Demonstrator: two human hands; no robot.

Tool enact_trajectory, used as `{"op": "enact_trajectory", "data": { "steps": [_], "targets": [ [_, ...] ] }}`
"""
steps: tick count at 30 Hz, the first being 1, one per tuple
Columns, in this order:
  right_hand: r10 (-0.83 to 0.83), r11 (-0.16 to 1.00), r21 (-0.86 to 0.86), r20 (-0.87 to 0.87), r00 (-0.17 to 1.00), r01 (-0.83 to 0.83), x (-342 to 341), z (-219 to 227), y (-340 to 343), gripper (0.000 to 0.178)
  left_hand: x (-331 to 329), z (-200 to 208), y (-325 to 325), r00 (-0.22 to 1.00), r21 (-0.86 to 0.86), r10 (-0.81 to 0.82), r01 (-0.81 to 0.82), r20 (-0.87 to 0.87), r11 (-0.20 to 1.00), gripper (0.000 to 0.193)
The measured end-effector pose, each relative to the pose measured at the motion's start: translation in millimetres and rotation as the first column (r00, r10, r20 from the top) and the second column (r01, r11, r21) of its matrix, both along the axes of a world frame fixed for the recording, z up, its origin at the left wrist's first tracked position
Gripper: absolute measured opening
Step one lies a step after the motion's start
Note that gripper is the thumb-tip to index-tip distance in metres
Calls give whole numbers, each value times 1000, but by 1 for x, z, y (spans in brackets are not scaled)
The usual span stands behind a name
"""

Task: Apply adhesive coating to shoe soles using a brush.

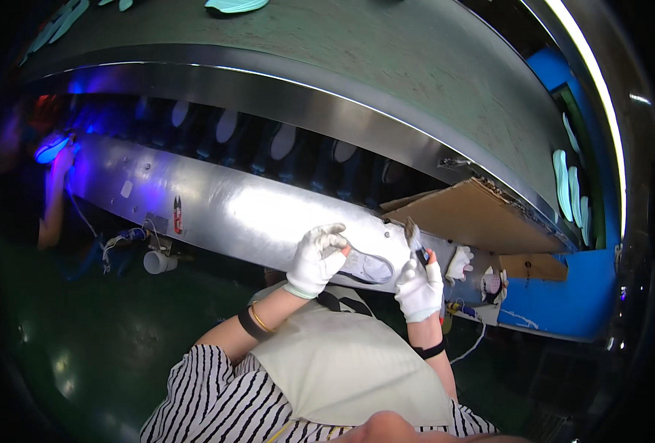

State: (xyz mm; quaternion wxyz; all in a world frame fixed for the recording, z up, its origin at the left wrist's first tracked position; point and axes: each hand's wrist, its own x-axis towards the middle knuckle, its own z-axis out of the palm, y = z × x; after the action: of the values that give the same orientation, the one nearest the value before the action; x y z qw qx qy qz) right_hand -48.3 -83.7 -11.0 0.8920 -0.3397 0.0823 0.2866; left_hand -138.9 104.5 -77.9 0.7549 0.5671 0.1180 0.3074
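Observation:
A grey shoe (372, 267), its pale inside turned up, lies at the near edge of the metal bench in front of me. My left hand (316, 260), in a white glove with bared fingertips, grips one end of it between thumb and fingers. Just right of the shoe, my gloved right hand (420, 289) is closed around the handle of a small brush (413, 235). The brush's greyish bristles point away from me, and its handle is mostly hidden by the fingers.
Red-handled pliers (178, 217) lie left on the metal bench (217, 196); a white cup (159, 262) hangs below. Cardboard (482, 214), a white glove (459, 263) and a small pot (492, 283) are right. Mint-green soles (561, 184) ride the belt. A co-worker's hand (62, 162) is far left, under blue light.

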Motion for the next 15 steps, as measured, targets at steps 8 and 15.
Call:
{"op": "enact_trajectory", "data": {
  "steps": [8, 15],
  "targets": [
    [34, 985, 172, -148, 988, -8, 3, 15, 5, 13, 34, 73, -10, 952, 698, 189, -306, 241, 648, 18],
    [-55, 993, 100, -74, 996, 62, 2, 15, -16, 19, 56, 76, -49, 969, 449, 184, -240, 165, 861, 11]
  ]
}}
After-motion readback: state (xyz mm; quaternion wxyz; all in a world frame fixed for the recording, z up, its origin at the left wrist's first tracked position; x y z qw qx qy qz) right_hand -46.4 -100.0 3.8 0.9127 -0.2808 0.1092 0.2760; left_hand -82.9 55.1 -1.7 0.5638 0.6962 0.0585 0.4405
